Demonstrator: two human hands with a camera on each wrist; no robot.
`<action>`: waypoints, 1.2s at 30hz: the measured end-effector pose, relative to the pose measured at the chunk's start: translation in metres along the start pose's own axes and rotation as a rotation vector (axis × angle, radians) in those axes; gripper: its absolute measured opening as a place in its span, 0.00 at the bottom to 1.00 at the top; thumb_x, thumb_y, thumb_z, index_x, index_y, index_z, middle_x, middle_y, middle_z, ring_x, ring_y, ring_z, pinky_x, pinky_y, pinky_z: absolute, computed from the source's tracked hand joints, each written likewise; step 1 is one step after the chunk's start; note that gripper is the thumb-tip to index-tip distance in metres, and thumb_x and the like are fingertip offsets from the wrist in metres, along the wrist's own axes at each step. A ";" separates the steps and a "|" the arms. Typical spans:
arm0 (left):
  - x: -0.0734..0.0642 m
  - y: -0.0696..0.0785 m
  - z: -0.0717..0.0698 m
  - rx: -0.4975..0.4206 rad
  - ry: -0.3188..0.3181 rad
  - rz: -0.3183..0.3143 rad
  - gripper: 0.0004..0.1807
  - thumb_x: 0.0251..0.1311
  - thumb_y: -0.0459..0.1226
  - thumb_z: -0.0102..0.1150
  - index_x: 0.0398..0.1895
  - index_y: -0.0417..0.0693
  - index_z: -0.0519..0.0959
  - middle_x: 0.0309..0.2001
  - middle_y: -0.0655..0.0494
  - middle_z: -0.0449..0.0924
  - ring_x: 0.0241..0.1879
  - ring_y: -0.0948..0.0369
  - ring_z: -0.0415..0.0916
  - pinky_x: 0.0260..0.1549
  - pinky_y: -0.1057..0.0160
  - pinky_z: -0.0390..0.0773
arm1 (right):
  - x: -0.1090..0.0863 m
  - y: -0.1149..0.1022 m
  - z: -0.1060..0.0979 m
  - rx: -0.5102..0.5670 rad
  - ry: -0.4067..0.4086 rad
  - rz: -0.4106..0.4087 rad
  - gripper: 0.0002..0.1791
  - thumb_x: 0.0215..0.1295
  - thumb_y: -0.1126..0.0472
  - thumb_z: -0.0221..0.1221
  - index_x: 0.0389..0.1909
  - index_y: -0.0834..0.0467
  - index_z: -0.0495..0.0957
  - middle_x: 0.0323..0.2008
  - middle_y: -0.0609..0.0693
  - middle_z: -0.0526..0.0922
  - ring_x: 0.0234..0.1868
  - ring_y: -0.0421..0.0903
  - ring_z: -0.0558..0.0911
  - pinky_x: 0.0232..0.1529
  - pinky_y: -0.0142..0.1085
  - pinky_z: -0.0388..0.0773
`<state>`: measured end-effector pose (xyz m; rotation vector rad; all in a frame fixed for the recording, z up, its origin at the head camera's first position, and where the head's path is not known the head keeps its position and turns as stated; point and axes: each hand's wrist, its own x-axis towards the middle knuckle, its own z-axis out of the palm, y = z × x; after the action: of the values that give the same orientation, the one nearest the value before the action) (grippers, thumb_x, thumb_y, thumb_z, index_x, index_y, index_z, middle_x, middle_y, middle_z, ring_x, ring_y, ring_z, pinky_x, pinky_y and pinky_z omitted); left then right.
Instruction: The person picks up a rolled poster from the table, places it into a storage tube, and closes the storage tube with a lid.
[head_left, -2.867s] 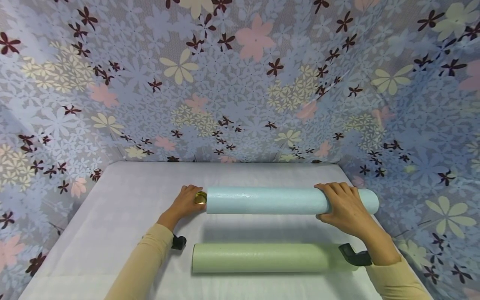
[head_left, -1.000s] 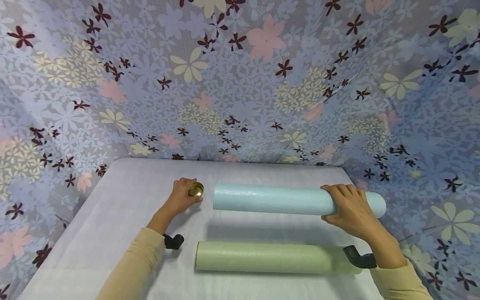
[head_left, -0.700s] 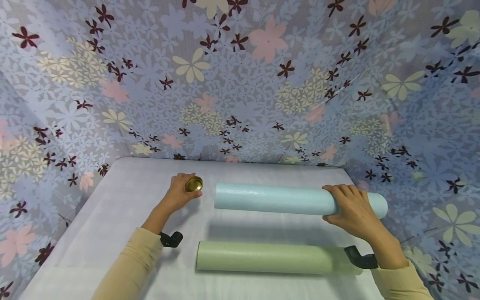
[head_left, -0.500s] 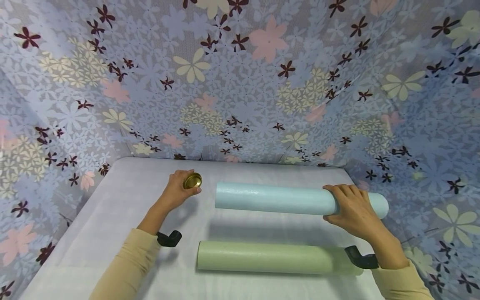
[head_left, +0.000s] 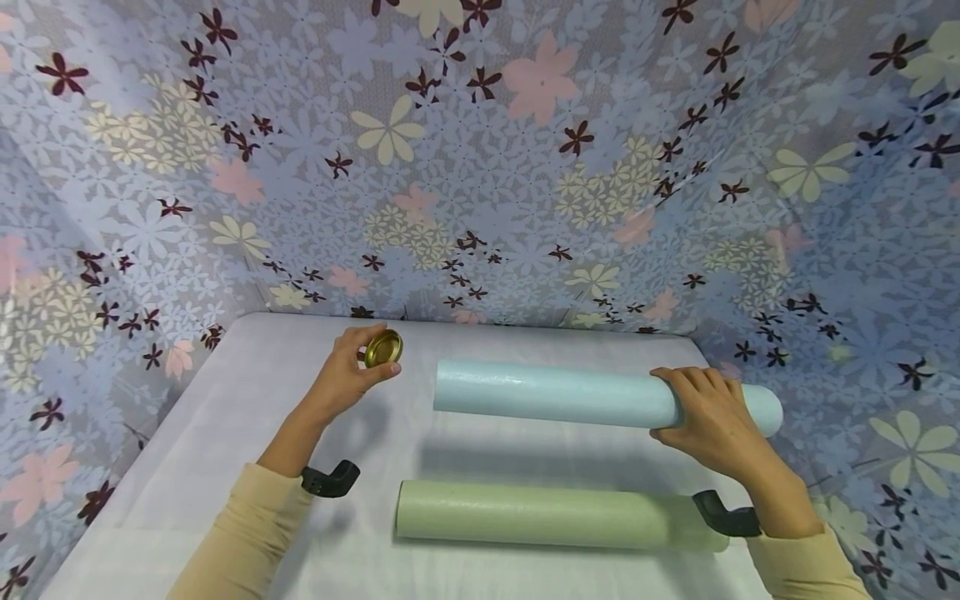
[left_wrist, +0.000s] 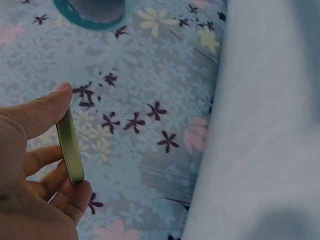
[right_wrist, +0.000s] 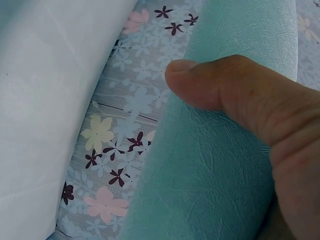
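My left hand (head_left: pixel 341 379) pinches a round gold lid (head_left: pixel 384 349) by its rim, held above the table and apart from the blue tube. In the left wrist view, that lid (left_wrist: pixel 71 147) shows edge-on between thumb and fingertips. My right hand (head_left: pixel 708 421) grips the long light-blue tube (head_left: pixel 547 392) near its right end, holding it level over the table. The tube's left end is open and hollow, as its rim (left_wrist: pixel 87 24) in the left wrist view shows. In the right wrist view, the thumb lies across the tube's textured surface (right_wrist: pixel 200 170).
A pale green tube (head_left: pixel 525 515) lies crosswise on the white-covered table (head_left: pixel 202 467), nearer to me than the blue one. Flower-patterned cloth (head_left: pixel 465 183) hangs behind the table and at both sides. Black mounts (head_left: pixel 332 479) are on both wrists.
The left hand has drawn the gold lid away from the blue tube's left end, to the left and upward, turning it. The right hand keeps its grip, and the tube is slightly more tilted.
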<state>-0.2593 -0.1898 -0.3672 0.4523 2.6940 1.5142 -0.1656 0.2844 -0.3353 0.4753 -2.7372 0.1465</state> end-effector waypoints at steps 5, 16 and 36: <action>-0.005 0.010 -0.004 -0.032 -0.004 -0.006 0.39 0.58 0.43 0.63 0.71 0.50 0.59 0.66 0.45 0.59 0.57 0.48 0.62 0.50 0.48 0.71 | 0.000 0.001 -0.001 0.006 0.008 -0.006 0.44 0.33 0.55 0.76 0.57 0.54 0.69 0.48 0.60 0.76 0.49 0.62 0.71 0.45 0.56 0.61; -0.017 0.025 -0.009 -0.155 -0.003 0.035 0.38 0.57 0.42 0.64 0.71 0.54 0.59 0.65 0.47 0.58 0.62 0.48 0.61 0.59 0.46 0.65 | 0.000 0.001 -0.005 0.020 0.009 0.005 0.45 0.33 0.56 0.76 0.58 0.55 0.68 0.48 0.60 0.76 0.50 0.64 0.70 0.47 0.58 0.59; -0.029 0.035 -0.002 -0.262 -0.029 0.105 0.38 0.56 0.39 0.65 0.69 0.56 0.59 0.63 0.51 0.61 0.62 0.52 0.63 0.55 0.72 0.69 | 0.000 0.000 -0.007 0.034 0.019 0.002 0.45 0.32 0.57 0.77 0.58 0.55 0.68 0.49 0.60 0.75 0.51 0.64 0.69 0.49 0.58 0.58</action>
<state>-0.2238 -0.1822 -0.3401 0.6053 2.4355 1.8390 -0.1634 0.2853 -0.3284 0.4776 -2.7201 0.1974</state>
